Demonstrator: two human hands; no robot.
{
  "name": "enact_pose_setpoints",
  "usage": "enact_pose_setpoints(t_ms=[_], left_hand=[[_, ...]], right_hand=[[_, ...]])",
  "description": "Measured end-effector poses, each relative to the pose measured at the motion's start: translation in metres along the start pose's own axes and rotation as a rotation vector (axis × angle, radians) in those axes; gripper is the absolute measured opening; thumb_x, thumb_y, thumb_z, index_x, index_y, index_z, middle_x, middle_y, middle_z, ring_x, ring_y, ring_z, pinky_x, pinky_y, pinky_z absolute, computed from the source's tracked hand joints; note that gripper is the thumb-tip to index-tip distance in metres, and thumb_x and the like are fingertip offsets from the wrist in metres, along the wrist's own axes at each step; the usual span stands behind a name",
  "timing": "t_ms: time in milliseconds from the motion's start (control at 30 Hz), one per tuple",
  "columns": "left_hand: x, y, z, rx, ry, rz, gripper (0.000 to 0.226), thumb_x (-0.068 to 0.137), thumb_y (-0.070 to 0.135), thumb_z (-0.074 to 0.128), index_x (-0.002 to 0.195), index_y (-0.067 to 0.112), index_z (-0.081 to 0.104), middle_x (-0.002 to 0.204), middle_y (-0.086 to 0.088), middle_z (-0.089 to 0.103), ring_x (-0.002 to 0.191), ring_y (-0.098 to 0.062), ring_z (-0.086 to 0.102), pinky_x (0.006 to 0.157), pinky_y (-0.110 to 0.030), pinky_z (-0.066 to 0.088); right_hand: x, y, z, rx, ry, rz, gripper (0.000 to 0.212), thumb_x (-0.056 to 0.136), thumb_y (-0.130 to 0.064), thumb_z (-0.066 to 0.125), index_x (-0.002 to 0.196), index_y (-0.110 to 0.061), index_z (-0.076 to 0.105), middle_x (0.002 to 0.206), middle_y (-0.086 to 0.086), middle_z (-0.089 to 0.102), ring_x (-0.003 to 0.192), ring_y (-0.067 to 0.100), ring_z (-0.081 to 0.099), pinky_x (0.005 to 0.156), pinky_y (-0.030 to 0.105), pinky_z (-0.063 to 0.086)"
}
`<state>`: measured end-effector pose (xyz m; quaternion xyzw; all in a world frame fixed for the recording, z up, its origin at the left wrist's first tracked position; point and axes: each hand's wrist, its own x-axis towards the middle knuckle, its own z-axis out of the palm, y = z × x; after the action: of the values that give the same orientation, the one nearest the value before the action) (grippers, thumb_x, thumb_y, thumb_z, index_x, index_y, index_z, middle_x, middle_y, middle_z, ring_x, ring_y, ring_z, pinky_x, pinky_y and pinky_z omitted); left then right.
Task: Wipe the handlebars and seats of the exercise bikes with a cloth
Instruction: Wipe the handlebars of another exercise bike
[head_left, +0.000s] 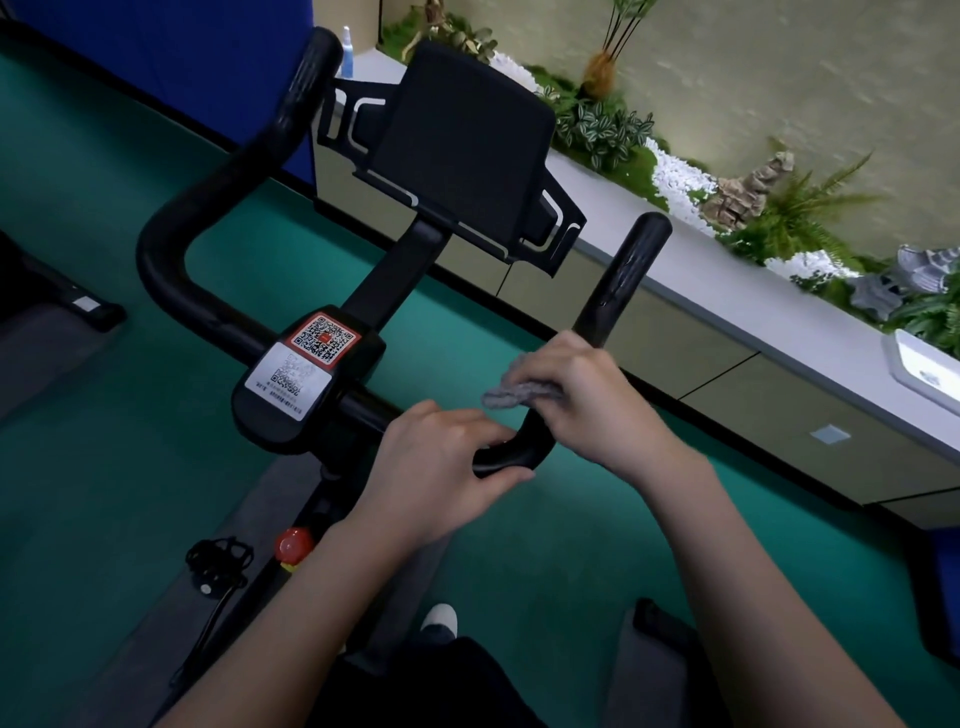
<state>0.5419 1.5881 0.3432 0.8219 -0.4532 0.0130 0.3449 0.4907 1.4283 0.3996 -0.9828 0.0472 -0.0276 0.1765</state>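
Observation:
A black exercise bike handlebar (171, 228) curves across the view, with a left horn and a right horn (626, 275). My right hand (587, 395) grips a grey cloth (511, 395) wrapped around the base of the right horn. My left hand (441, 467) holds the bend of the bar just below it, fingers curled over the top and thumb underneath. A black tablet holder (462, 145) stands above the bar's centre. The seat is not in view.
A centre block with QR-code stickers (306, 369) sits on the bar, a red knob (293, 543) and a pedal (218, 564) below it. A long grey cabinet with plants and stones (727, 291) runs along the right. The floor (88, 467) is green.

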Motion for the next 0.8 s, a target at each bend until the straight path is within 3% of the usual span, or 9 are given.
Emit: enact_pose_setpoints(t_ms=[100, 267, 367, 567, 733, 800], left_hand=[[0.000, -0.001, 0.001, -0.015, -0.024, -0.009, 0.028, 0.069, 0.055, 0.070, 0.082, 0.031, 0.073, 0.072, 0.012, 0.068, 0.058, -0.020, 0.059, 0.062, -0.025, 0.044], [0.003, 0.001, -0.001, -0.028, -0.086, -0.008, 0.034, 0.078, 0.059, 0.060, 0.091, 0.030, 0.073, 0.078, 0.011, 0.069, 0.065, -0.020, 0.063, 0.066, -0.031, 0.049], [0.011, 0.006, 0.000, -0.066, -0.091, -0.036, 0.039, 0.083, 0.058, 0.053, 0.105, 0.031, 0.069, 0.089, 0.013, 0.069, 0.073, -0.015, 0.066, 0.065, -0.029, 0.050], [0.032, 0.016, 0.014, -0.072, -0.106, -0.058, 0.039, 0.091, 0.045, 0.052, 0.124, 0.025, 0.058, 0.108, 0.007, 0.064, 0.084, -0.022, 0.065, 0.073, -0.039, 0.051], [0.042, 0.025, 0.024, -0.049, -0.122, -0.098, 0.046, 0.091, 0.049, 0.048, 0.132, 0.028, 0.051, 0.116, 0.009, 0.058, 0.089, -0.019, 0.063, 0.074, -0.039, 0.052], [0.046, 0.027, 0.027, -0.058, -0.125, -0.116, 0.048, 0.091, 0.050, 0.047, 0.133, 0.027, 0.049, 0.117, 0.009, 0.057, 0.090, -0.018, 0.063, 0.074, -0.039, 0.052]], right_hand=[[0.005, 0.014, -0.002, -0.063, 0.079, 0.018, 0.019, 0.082, 0.003, 0.065, 0.095, -0.008, 0.073, 0.092, 0.004, 0.072, 0.092, 0.024, 0.051, 0.078, 0.020, 0.036], [-0.006, 0.033, 0.007, 0.063, 0.571, 0.197, 0.026, 0.080, 0.009, 0.066, 0.101, -0.005, 0.072, 0.102, 0.002, 0.071, 0.095, 0.022, 0.054, 0.084, 0.006, 0.033], [-0.028, 0.025, 0.034, 0.236, 0.798, 0.175, 0.025, 0.076, 0.015, 0.064, 0.095, 0.000, 0.071, 0.102, 0.006, 0.070, 0.097, 0.024, 0.060, 0.089, 0.018, 0.042], [-0.039, 0.020, 0.066, 0.393, 0.898, 0.216, 0.020, 0.079, 0.010, 0.060, 0.095, 0.002, 0.069, 0.101, 0.008, 0.067, 0.100, 0.022, 0.057, 0.090, 0.024, 0.044], [-0.016, 0.038, 0.053, 0.401, 1.010, 0.302, 0.023, 0.080, 0.015, 0.059, 0.097, 0.002, 0.067, 0.101, 0.000, 0.062, 0.098, 0.023, 0.056, 0.092, 0.019, 0.042], [-0.010, 0.049, 0.047, 0.459, 1.034, 0.343, 0.022, 0.080, 0.014, 0.059, 0.096, 0.001, 0.067, 0.101, 0.001, 0.062, 0.099, 0.025, 0.058, 0.093, 0.024, 0.044]])
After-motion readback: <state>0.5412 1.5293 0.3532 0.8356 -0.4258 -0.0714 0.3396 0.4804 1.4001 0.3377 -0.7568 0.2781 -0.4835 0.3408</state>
